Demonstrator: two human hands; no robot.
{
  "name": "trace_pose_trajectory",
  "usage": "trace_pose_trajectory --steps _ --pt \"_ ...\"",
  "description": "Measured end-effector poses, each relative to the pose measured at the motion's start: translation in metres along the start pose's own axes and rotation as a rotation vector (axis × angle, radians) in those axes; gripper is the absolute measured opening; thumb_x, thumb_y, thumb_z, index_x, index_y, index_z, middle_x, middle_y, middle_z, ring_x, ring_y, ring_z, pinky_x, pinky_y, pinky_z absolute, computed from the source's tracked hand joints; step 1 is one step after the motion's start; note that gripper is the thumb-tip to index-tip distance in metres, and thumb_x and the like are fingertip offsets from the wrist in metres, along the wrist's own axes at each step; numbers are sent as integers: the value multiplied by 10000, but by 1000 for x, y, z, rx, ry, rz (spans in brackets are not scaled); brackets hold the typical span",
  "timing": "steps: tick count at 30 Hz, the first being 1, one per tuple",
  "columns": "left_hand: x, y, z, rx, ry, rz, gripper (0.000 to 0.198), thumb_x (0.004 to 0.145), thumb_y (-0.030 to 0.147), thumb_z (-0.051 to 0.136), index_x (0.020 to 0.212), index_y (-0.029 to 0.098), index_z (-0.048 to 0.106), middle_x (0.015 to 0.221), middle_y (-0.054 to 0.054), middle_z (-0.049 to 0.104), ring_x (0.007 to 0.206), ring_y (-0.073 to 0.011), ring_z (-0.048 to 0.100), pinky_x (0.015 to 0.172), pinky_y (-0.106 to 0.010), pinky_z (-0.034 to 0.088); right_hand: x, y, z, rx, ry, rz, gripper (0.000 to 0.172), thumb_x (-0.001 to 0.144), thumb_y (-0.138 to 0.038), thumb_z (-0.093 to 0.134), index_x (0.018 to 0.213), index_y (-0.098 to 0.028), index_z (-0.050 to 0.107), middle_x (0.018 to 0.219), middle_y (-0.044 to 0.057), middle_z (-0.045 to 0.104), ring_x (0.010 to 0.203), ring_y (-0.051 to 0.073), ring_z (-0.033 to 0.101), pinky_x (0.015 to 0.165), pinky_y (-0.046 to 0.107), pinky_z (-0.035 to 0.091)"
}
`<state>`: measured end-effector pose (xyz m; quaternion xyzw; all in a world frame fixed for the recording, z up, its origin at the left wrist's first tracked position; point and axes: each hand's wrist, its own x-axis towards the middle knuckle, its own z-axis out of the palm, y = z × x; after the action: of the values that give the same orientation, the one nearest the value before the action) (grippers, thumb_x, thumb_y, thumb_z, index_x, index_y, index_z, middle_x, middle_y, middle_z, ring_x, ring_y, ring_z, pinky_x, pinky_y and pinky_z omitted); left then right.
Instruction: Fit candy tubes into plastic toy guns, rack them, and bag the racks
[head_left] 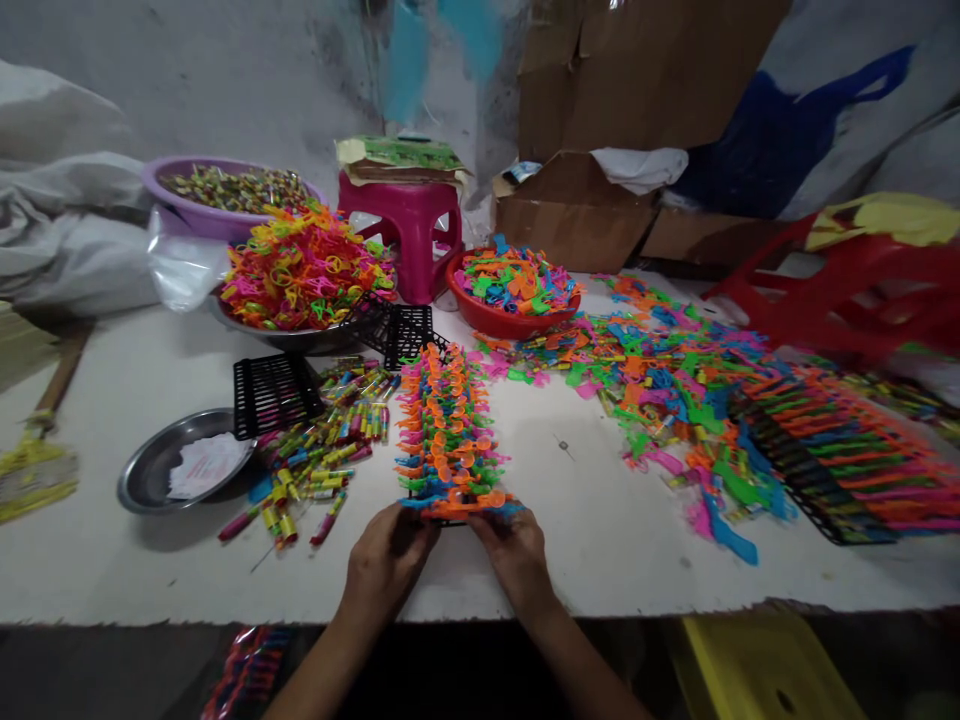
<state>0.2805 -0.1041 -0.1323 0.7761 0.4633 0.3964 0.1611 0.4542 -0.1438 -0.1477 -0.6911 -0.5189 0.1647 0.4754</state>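
A black slotted rack (454, 522) lies at the middle of the white table, packed with rows of small orange, green, blue and pink plastic pieces (450, 430). At its near left corner, my left hand (386, 560) is closed with the fingertips partly hidden by the pieces. My right hand (517, 560) grips the near right corner, thumb on top beside an orange piece. To the left lie loose small tubes (322, 480) with yellow and red wrapping. Over on the right spreads a pile of loose coloured plastic pieces (660, 385).
A metal bowl with paper slips (142, 480), black racks (274, 392) and a heaped basin of pieces (307, 275) stand left. Behind are a pink stool (420, 235) and red bowl (495, 318). A filled rack (840, 460) lies far right.
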Motion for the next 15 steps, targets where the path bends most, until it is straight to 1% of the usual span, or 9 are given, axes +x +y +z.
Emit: trace_pose_trajectory --steps 2,4,8,10,12,15 --pt "1 0 -1 -21 -14 5 133 774 277 568 863 179 578 763 -32 646 705 -146 612 643 -247 491 -2 0 0 -68 50 -42 219 738 -418 602 790 -212 658 744 41 647 737 208 583 693 332 461" --pt "2 0 -2 -35 -18 28 102 791 250 542 848 180 589 762 -38 648 718 -151 607 659 -258 486 -3 -1 0 -128 68 -109 206 747 -408 597 784 -213 652 742 44 643 732 205 577 686 332 452" --pt "2 -2 -2 -20 -27 11 87 780 232 547 830 177 591 704 -28 628 659 -146 585 615 -253 465 -1 -7 -4 -167 29 -244 127 768 -320 588 736 -209 641 702 39 638 695 191 567 665 328 436" --pt "3 -3 -1 -3 -20 8 75 773 239 551 792 178 588 661 -17 611 624 -140 570 590 -249 453 2 -9 -4 -163 13 -249 120 768 -294 584 704 -208 638 681 39 634 683 190 566 664 331 438" --pt "4 -3 0 2 -23 6 74 771 247 554 783 180 583 653 -15 609 618 -141 565 588 -251 449 4 -10 -4 -165 7 -212 120 752 -309 599 698 -213 646 681 40 637 688 197 571 671 336 446" --pt "4 -3 0 -17 -36 -8 97 771 241 560 844 182 584 704 -24 626 656 -146 570 609 -256 452 7 -9 -2 -162 -11 -146 147 733 -360 618 718 -220 659 702 42 647 705 206 582 668 335 459"
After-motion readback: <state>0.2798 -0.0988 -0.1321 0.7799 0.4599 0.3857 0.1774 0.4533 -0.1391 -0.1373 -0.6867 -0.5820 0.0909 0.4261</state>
